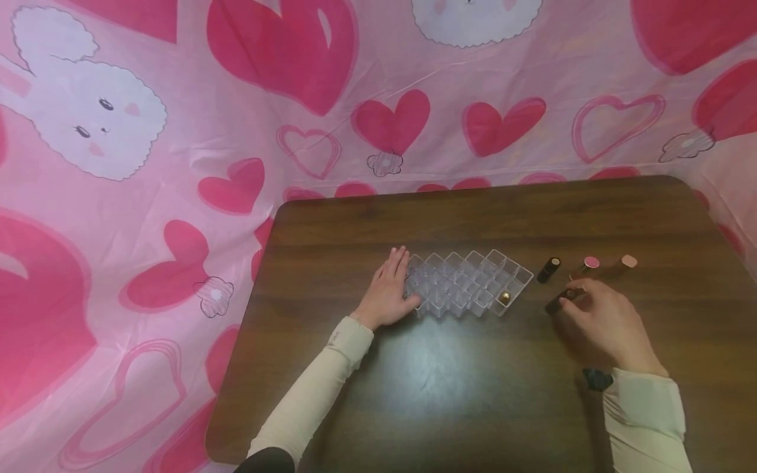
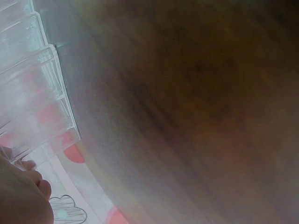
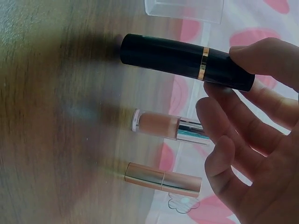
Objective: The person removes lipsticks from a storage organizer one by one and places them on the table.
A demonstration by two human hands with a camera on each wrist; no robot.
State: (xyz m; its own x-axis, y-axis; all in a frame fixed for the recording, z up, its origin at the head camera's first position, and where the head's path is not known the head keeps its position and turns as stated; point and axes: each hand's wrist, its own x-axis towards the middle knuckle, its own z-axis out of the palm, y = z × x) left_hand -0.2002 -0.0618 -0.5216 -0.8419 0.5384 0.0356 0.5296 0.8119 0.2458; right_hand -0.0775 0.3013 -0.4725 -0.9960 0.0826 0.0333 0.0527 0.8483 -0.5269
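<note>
A clear plastic organizer (image 1: 455,286) with several diamond-shaped compartments sits on the table, and a gold-topped item (image 1: 504,299) stands in its right end. My left hand (image 1: 387,292) rests against the organizer's left end, its fingers extended and thumb spread toward the front corner. In my right hand (image 1: 609,322), thumb and fingers pinch one end of a black lipstick (image 3: 163,56) with a gold band. Behind that hand stand another black tube (image 1: 549,269), a pink-topped lip gloss (image 1: 591,263) with a peach body and silvery part, and a rose-gold lipstick (image 3: 163,179).
The dark wooden table (image 1: 414,394) has rounded corners. A pink cloth (image 1: 331,157) with hearts and rabbit faces hangs behind it and at its left. A dark band (image 1: 597,379) sits at my right wrist.
</note>
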